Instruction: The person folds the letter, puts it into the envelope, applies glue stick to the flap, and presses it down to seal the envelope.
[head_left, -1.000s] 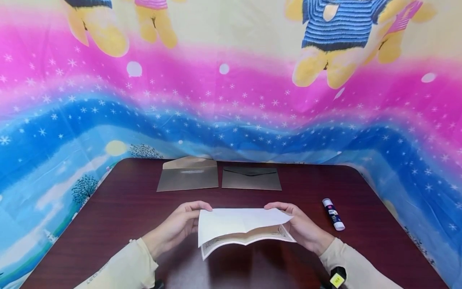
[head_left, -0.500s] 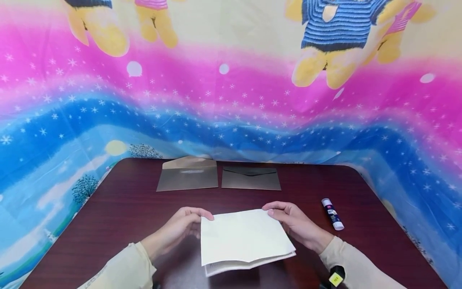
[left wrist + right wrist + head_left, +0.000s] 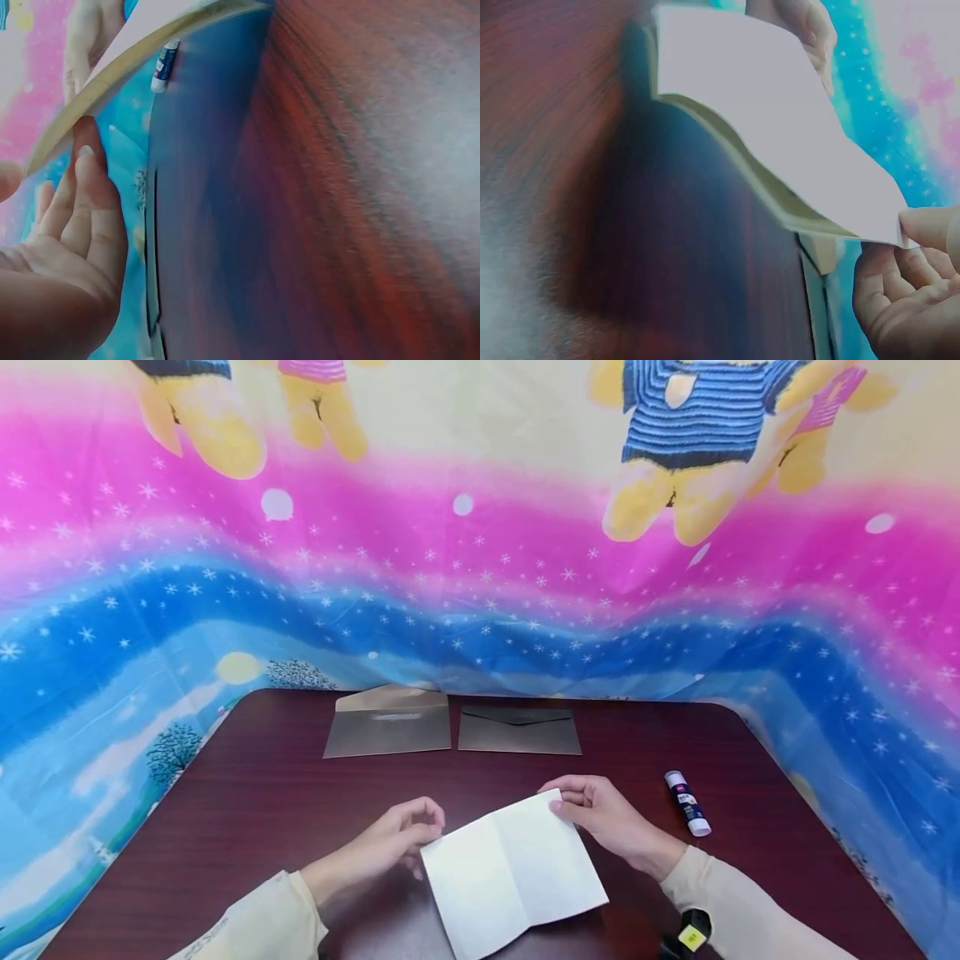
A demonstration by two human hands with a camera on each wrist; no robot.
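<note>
A white folded card (image 3: pixel 517 881) is held tilted over the near middle of the table, its blank side up and a crease down it. The right hand (image 3: pixel 615 827) pinches its far right corner, thumb on top and fingers beneath, as the right wrist view shows at the thumb (image 3: pixel 930 225). At the left corner, the left hand (image 3: pixel 382 843) has its thumb by the edge and fingertips (image 3: pixel 88 124) against the underside. The two layers of the card (image 3: pixel 757 127) part slightly along one edge.
Two grey-brown envelopes lie at the back of the dark wooden table (image 3: pixel 247 802): an open-flapped envelope (image 3: pixel 390 731) and a closed-flap envelope (image 3: pixel 517 735). A glue stick (image 3: pixel 687 803) lies to the right. A patterned cloth (image 3: pixel 480 568) hangs behind.
The card has gone from slightly gaping to nearly flat together, and its face has turned upward. It has also rotated, left corner nearer the body. The left hand has shifted along its edge.
</note>
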